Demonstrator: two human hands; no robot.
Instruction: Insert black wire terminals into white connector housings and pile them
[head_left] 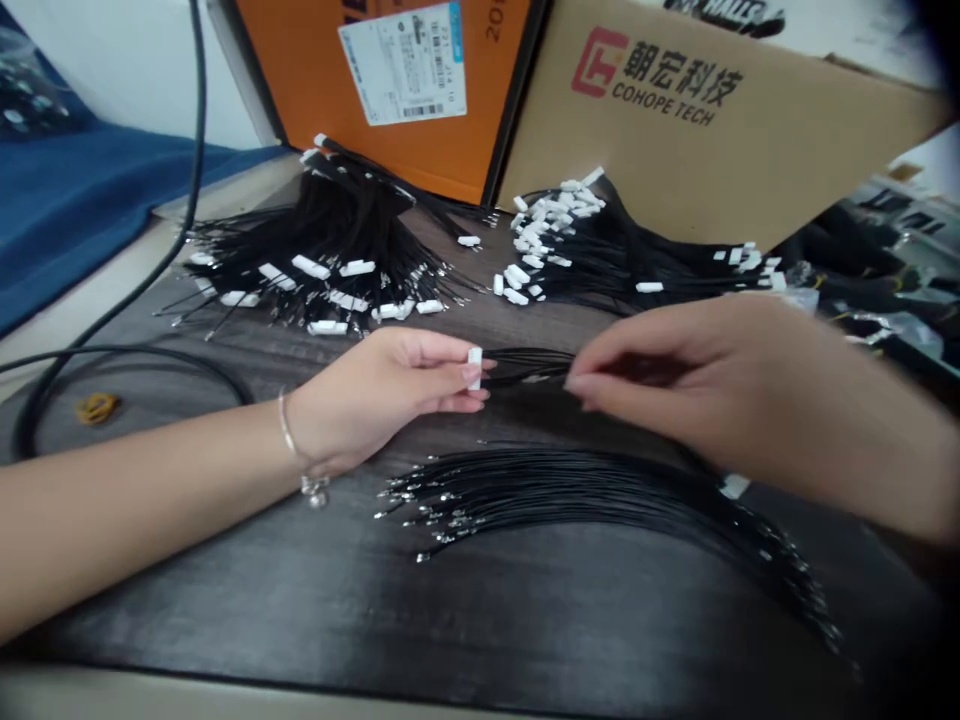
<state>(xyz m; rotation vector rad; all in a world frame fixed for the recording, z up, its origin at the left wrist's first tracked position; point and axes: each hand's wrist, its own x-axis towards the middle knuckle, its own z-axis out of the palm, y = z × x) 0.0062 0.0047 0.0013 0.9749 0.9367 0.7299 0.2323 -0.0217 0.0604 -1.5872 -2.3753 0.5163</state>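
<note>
My left hand [397,385] pinches a small white plastic connector housing [475,368] between thumb and fingers. Several thin black wires [525,354] run from the housing toward the right, passing behind my other hand. My right hand [667,370] is closed in a pinch at a black wire, whose small silvery terminal [535,378] points left toward the housing; motion blurs this hand a little. Below both hands lies a loose bundle of black wires [585,485] with bare metal terminals at their ends. Another white connector [735,486] shows under my right wrist.
Behind my left hand lies a pile of black wires [337,215] with white connectors; a second connector-ended pile [559,225] is at right. An orange box [300,60] and a brown carton [675,170] stand behind. A black cable [196,130] and yellow bands [96,407] are at left.
</note>
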